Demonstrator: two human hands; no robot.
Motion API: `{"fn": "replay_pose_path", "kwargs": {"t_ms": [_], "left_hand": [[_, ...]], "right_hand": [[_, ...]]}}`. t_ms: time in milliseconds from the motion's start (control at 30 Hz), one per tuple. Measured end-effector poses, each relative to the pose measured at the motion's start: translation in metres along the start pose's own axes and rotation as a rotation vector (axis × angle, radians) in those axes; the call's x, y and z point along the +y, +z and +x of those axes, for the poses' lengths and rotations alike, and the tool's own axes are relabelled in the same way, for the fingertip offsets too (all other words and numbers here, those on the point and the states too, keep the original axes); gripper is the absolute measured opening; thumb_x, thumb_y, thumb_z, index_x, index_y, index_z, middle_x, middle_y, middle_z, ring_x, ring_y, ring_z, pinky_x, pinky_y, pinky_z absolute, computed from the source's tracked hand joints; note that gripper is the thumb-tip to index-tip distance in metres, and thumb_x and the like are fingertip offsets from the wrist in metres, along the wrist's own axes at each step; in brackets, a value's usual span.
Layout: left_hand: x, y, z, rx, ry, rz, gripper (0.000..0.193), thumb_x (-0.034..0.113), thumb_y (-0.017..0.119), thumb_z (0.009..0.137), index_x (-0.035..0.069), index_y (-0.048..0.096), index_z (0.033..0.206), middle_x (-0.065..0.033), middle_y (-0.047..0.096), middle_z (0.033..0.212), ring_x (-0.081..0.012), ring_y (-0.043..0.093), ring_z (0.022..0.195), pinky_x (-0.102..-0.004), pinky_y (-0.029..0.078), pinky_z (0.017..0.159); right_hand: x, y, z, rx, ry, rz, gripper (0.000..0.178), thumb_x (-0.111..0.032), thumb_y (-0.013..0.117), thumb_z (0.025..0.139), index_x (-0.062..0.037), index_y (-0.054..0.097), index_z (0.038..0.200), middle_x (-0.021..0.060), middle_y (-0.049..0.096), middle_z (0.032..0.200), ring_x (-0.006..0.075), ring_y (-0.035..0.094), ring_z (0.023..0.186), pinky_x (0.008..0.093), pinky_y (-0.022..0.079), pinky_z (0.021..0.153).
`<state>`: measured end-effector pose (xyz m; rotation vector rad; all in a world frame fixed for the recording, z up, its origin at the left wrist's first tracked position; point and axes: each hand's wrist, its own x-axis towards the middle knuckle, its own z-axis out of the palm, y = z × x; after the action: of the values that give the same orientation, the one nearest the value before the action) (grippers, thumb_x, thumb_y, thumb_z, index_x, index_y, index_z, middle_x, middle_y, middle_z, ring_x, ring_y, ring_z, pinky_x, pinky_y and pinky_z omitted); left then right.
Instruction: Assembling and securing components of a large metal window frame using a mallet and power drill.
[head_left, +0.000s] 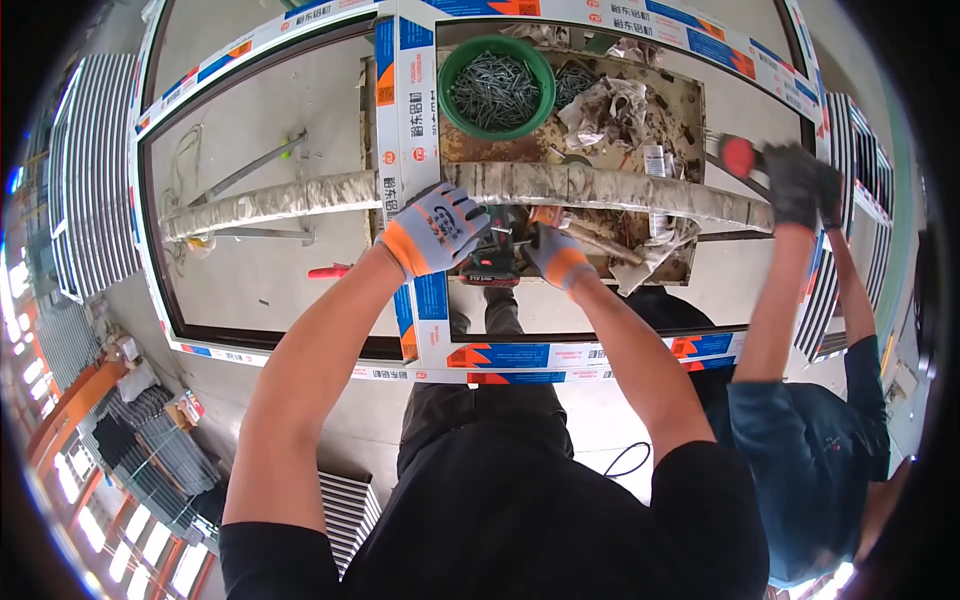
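Observation:
My left hand, in a grey and orange glove, lies over the upright middle bar of a large frame with printed wrapping. Its fingers are curled, and what they pinch is too small to make out. My right hand, gloved alike, is closed just to the right; what its fingers hold is hidden. Between and below both hands sits a black and red cordless drill. A wooden handle shows beyond my right hand. A wrapped, curved crossbar runs just beyond both hands.
A green bowl of screws sits on a stained tray with crumpled wrapping. At right, a co-worker's dark-gloved hand is near a red-headed mallet. A red-handled tool lies left; striped profile stacks flank the frame.

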<state>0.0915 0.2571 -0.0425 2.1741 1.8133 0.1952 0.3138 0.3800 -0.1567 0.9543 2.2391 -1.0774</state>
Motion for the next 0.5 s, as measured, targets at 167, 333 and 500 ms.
{"fn": "replay_pose_path", "kwargs": {"t_ms": [167, 333, 500], "left_hand": [[0.002, -0.001, 0.004, 0.048, 0.021, -0.028, 0.025, 0.026, 0.064, 0.079, 0.008, 0.067, 0.096, -0.0075, 0.061, 0.086, -0.0275, 0.060, 0.088, -0.0393, 0.046, 0.084], [0.006, -0.006, 0.006, 0.022, 0.022, -0.010, 0.025, 0.026, 0.063, 0.080, 0.007, 0.068, 0.095, -0.0073, 0.061, 0.086, -0.0271, 0.060, 0.087, -0.0388, 0.046, 0.083], [0.005, -0.004, 0.003, -0.030, 0.015, 0.008, 0.027, 0.027, 0.063, 0.079, 0.007, 0.068, 0.097, -0.0078, 0.061, 0.088, -0.0277, 0.059, 0.089, -0.0396, 0.045, 0.085]], "right_hand": [[-0.023, 0.043, 0.056, -0.061, 0.054, -0.096, 0.031, -0.028, 0.059, 0.087, -0.0025, 0.069, 0.102, 0.0238, 0.069, 0.106, 0.0371, 0.066, 0.102, 0.0447, 0.053, 0.087], [-0.029, 0.079, 0.076, 0.143, 0.103, -0.131, 0.025, -0.017, 0.057, 0.085, -0.0036, 0.071, 0.101, 0.0211, 0.070, 0.105, 0.0339, 0.067, 0.104, 0.0423, 0.054, 0.086], [-0.045, 0.070, 0.079, 0.037, 0.286, 0.021, 0.027, -0.019, 0.063, 0.084, -0.0065, 0.071, 0.106, 0.0172, 0.069, 0.111, 0.0353, 0.065, 0.107, 0.0417, 0.054, 0.089]]}}
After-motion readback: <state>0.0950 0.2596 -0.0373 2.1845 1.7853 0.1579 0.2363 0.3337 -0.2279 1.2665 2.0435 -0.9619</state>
